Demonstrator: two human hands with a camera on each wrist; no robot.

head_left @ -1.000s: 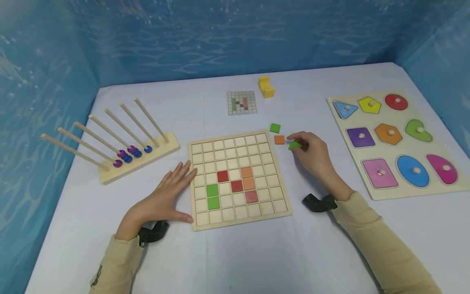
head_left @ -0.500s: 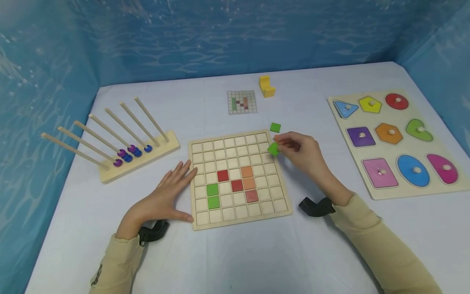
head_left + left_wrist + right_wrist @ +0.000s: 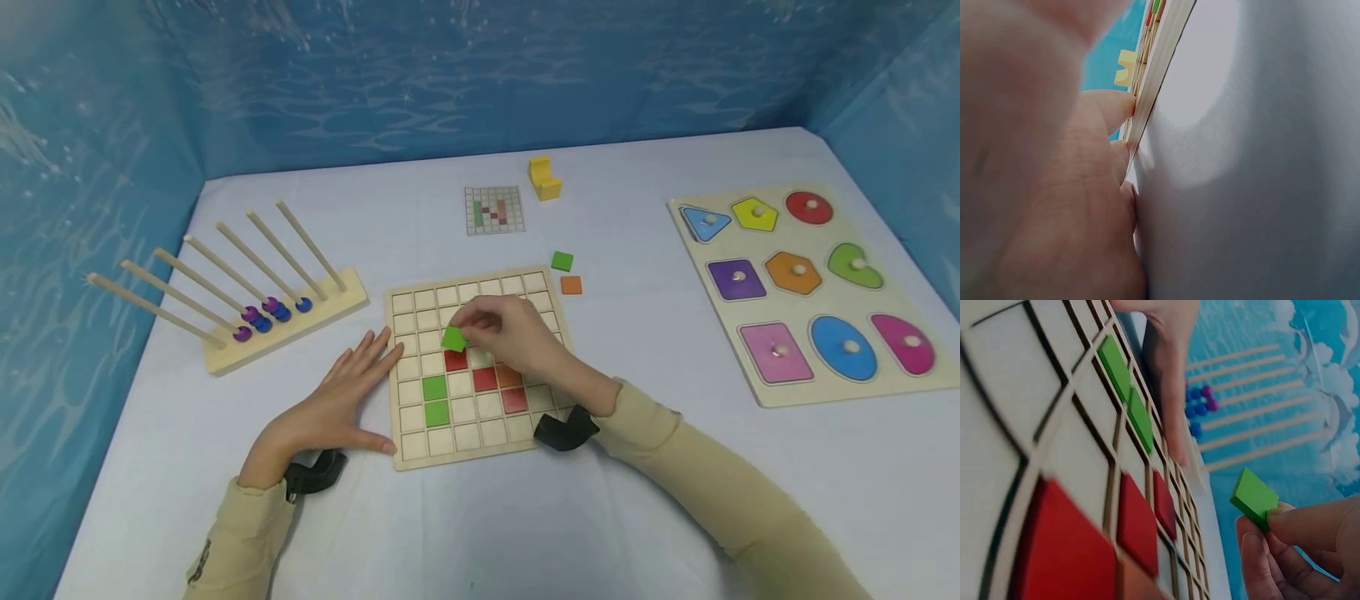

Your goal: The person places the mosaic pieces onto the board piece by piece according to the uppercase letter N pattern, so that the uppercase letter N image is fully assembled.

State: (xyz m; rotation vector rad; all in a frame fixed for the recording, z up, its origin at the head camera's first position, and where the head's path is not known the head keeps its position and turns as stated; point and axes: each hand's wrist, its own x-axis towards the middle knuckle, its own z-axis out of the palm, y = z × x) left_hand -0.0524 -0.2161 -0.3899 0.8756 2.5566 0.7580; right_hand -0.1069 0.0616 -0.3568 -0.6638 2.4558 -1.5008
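My right hand (image 3: 510, 333) pinches a green square tile (image 3: 1255, 495) between thumb and fingers, above the wooden grid board (image 3: 495, 435). In the head view the tile overlaps the upper edge of a red tile (image 3: 455, 361). My left hand (image 3: 337, 404) rests with spread, straight fingers against the board's left edge, thumb near the lower left corner. Set in the board are two green tiles (image 3: 435, 400) stacked in one column, a red tile (image 3: 484, 379) in the middle, an orange tile (image 3: 509, 377) and another red tile (image 3: 513, 401). The right hand hides some cells.
A loose green tile (image 3: 562, 261) and an orange tile (image 3: 572, 285) lie right of the board. Behind it are a small pattern card (image 3: 495, 210) and a yellow block (image 3: 545, 178). A peg stand with beads (image 3: 285, 321) stands left; a knobbed shape puzzle (image 3: 810, 283) lies right.
My right hand has carried the green tile left from beside the board to above its middle-left cells. The left hand has stayed at the board's edge.
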